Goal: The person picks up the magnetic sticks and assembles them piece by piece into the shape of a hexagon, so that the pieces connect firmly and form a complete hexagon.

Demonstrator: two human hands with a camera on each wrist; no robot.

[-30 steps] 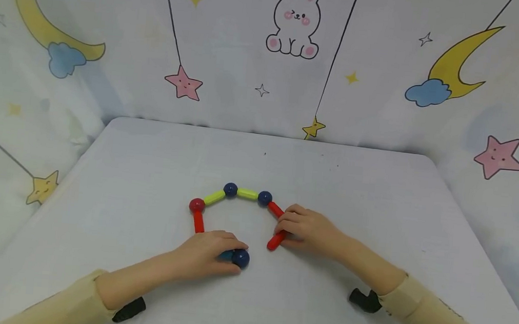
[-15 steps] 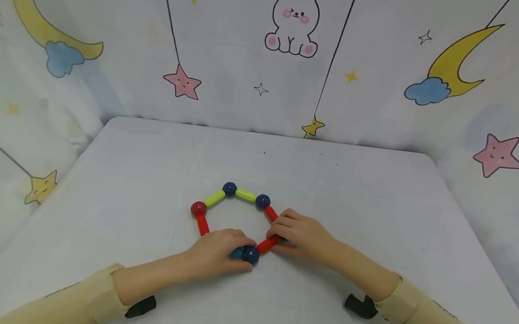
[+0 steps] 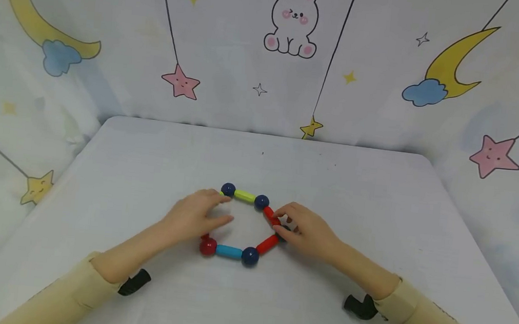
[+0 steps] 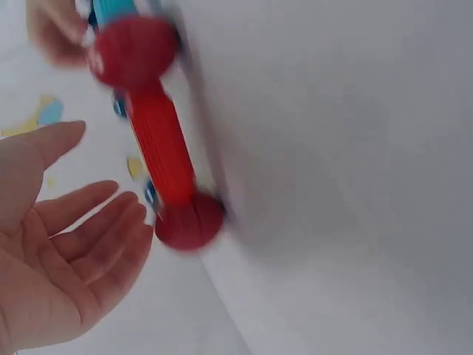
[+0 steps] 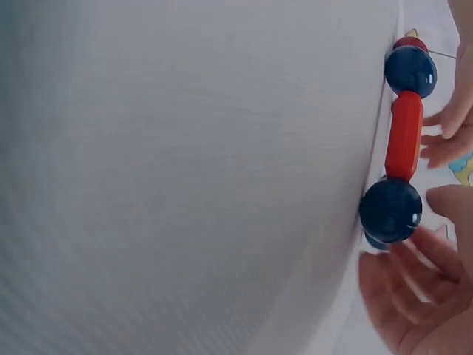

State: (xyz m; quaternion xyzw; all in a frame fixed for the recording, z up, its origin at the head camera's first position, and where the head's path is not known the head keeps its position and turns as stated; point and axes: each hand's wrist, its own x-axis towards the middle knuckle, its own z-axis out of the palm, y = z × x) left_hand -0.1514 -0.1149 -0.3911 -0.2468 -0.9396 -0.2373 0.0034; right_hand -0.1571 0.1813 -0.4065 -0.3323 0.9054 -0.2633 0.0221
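Note:
A ring of magnetic rods and balls lies on the table. Along its front are a red ball (image 3: 208, 246), a light blue rod (image 3: 229, 252) and a dark blue ball (image 3: 250, 257), joined to a red rod (image 3: 267, 244). A yellow-green rod (image 3: 244, 196) links two dark blue balls at the back. My left hand (image 3: 194, 215), fingers spread, is over the ring's left side and hides part of it; the left wrist view shows a red rod (image 4: 161, 148) between two red balls beside that hand. My right hand (image 3: 306, 230) has loose fingers around the right corner's dark blue ball (image 5: 392, 211).
The white table (image 3: 359, 186) extends around the ring, with a printed cloth (image 3: 233, 41) behind its far edge. Black straps (image 3: 360, 307) show under both sleeves.
The front dark blue ball has met the red rod's end, joining the ring. My left hand has let go of the light blue rod and moved up and left; the right hand's fingers have loosened.

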